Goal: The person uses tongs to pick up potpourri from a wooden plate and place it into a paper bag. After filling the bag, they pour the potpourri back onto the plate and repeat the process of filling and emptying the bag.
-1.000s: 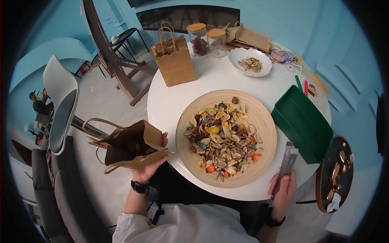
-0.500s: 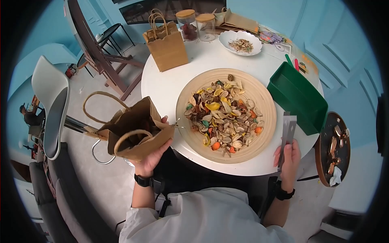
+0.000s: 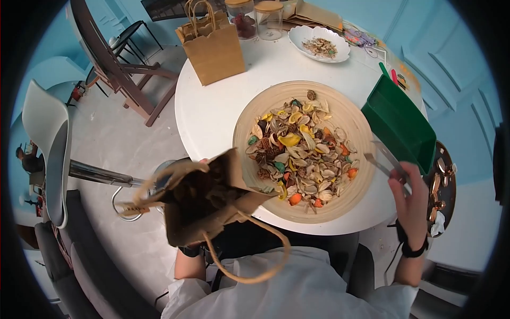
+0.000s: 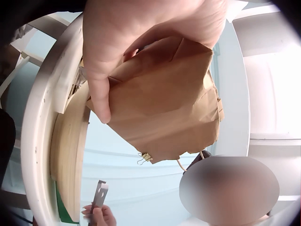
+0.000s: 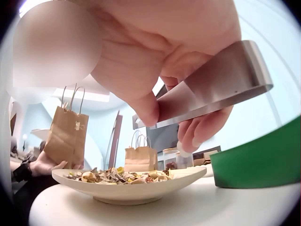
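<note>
My left hand [image 4: 150, 23] holds an unfolded brown paper bag [image 4: 164, 99] from below and the side; in the head view the bag [image 3: 234, 210] tilts, its mouth facing up and showing dark contents. A small gold clip [image 4: 146, 157] sits on its edge. Metal tongs [image 5: 211, 89] are pinched between the thumb and fingers of my right hand [image 3: 411, 199], their tips parted over the right rim of the round wooden plate [image 3: 247, 117]. Dried petals and cones [image 3: 297, 154] lie heaped on that plate. The left hand is mostly hidden behind the bag in the head view.
A green bin [image 3: 401, 125] stands right of the plate. Behind are a standing paper bag [image 3: 215, 56], two lidded jars [image 3: 269, 24] and a white scalloped dish [image 3: 340, 50] with petal bits. A white chair [image 3: 45, 127] stands at left.
The bag has moved right and tipped, nearer the plate, with one handle now swung toward my body. The tongs have turned from upright to pointing left at the plate's rim, their arms spread apart.
</note>
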### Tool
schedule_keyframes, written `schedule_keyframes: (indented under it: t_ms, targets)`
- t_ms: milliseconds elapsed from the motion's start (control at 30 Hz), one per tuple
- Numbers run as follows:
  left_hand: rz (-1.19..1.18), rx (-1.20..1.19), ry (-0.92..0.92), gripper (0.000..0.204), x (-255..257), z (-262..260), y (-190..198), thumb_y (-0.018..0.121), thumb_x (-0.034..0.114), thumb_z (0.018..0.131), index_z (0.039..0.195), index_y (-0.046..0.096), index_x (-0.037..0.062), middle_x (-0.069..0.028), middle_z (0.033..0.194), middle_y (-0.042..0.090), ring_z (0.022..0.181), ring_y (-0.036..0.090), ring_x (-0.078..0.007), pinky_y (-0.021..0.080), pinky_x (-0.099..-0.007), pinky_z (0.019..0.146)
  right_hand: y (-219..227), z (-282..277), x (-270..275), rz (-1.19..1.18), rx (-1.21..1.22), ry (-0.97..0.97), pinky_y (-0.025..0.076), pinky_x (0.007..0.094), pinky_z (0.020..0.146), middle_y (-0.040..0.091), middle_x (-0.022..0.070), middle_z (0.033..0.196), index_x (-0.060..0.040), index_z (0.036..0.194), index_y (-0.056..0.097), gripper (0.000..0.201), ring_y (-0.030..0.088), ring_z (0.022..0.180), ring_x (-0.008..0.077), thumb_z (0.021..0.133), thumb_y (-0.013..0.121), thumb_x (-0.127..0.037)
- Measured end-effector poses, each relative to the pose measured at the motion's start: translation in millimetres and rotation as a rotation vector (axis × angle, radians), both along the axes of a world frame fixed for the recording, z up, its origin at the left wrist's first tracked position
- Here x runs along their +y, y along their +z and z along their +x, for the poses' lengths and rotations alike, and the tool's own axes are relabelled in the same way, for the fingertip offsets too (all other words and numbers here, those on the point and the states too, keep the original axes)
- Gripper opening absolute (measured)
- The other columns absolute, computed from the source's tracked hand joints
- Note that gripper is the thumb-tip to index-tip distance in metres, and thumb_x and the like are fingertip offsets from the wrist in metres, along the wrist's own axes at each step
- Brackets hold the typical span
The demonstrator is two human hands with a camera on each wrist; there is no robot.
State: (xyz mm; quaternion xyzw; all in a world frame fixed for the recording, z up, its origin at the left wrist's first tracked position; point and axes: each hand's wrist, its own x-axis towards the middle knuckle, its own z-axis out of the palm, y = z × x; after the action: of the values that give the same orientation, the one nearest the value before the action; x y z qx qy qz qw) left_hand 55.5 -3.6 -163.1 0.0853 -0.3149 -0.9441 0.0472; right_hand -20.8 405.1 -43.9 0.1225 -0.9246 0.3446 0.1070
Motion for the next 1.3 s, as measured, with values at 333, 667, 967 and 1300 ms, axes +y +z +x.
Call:
schedule_keyframes:
  t_ms: [333,667,967,1300]
  targets:
    - [0.117,-0.029,-0.015,0.069,6,-6,0,0.045,0.046,0.101,0.153,0.024,0.006,-0.0234,0.156,0.025,0.145,0.027,-0.0362,0.029,-0.0577,0.116,8,-97,-56,0.463,0.218,0.33,0.048,0.0364,0.062,0.061,0.0083,0.081,-0.0052,0.1,0.054,0.023,0.063,0.076,0.0272,0.087,0.069,-0.016]
    - [0.165,0.007,-0.035,0.081,5,-9,3,0.052,0.052,0.094,0.153,0.023,0.004,-0.0228,0.154,0.029,0.142,0.031,-0.0354,0.03,-0.0551,0.116,3,-121,-65,0.513,0.109,0.362,0.047,0.0389,0.061,0.06,0.0081,0.08,-0.0057,0.099,0.052,0.023,0.062,0.074,0.0285,0.087,0.068,-0.016]
    - [0.175,0.062,-0.011,0.094,6,-44,12,0.059,0.057,0.086,0.153,0.021,0.002,-0.0221,0.152,0.032,0.14,0.035,-0.0346,0.032,-0.0524,0.116,0,-129,-73,0.629,0.155,0.375,0.047,0.0378,0.064,0.06,0.0076,0.08,-0.007,0.096,0.051,0.022,0.062,0.076,0.0279,0.088,0.067,-0.019]
    - [0.195,0.121,-0.013,0.108,10,-6,11,0.066,0.063,0.078,0.153,0.02,-0.0002,-0.0214,0.15,0.037,0.137,0.04,-0.0337,0.033,-0.0495,0.115,16,-106,-72,0.528,0.164,0.366,0.046,0.0382,0.06,0.059,0.0076,0.075,-0.0059,0.095,0.056,0.017,0.06,0.07,0.0275,0.088,0.067,-0.016]
